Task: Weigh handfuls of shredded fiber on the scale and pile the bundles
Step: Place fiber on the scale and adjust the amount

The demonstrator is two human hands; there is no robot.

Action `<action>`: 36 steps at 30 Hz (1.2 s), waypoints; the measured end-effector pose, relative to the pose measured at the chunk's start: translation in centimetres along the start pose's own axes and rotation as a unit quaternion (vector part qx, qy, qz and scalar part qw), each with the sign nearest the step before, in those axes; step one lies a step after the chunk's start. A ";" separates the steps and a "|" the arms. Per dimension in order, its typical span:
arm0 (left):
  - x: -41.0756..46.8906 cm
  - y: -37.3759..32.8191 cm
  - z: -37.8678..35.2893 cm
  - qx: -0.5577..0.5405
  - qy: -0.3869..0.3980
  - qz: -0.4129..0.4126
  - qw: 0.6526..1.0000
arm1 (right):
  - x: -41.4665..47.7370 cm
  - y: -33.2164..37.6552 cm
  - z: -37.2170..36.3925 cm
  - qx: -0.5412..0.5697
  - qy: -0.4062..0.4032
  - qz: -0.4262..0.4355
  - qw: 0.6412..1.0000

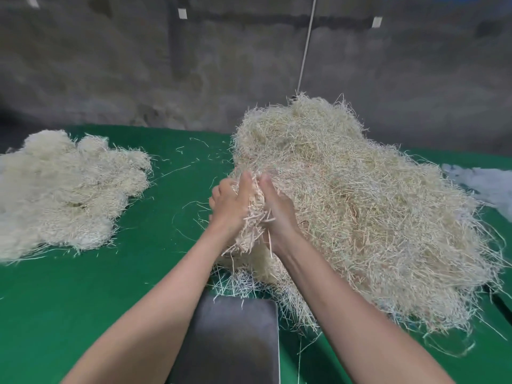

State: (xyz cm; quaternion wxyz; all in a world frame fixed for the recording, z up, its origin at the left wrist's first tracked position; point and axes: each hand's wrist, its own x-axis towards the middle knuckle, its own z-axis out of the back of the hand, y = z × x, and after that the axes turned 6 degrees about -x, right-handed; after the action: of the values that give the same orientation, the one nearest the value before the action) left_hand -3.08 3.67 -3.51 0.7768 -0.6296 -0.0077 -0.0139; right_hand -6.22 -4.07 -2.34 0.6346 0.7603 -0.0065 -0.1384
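Hands together at the near edge of the big loose fiber heap (pixel 346 206). Left hand (pixel 230 202) and right hand (pixel 278 209) are cupped palm to palm, fingers partly curled, pressing a handful of shredded fiber (pixel 253 217) between them. Scale pan (pixel 235 339) lies below the forearms, bare except for a few strands. Pile of weighed bundles (pixel 63 192) lies well left of the left hand on the green table (pixel 83 295).

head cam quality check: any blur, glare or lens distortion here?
Head view: wide-angle bending curves the green table edge; the wall is soft and smeared; light is flat, without hard shadows or glare; left hand, right hand and fiber pile stay reasonably sharp.
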 end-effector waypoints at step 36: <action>2.6 5.0 3.3 -0.308 0.142 0.200 0.919 | 1.3 -5.3 -1.5 0.195 -0.106 -0.058 0.973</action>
State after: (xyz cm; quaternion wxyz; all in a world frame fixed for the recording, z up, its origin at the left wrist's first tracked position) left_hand -0.33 7.95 -7.63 0.5243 -0.8173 0.2337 0.0504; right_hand -5.56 -1.85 -7.45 0.4606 0.8494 -0.0568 -0.2512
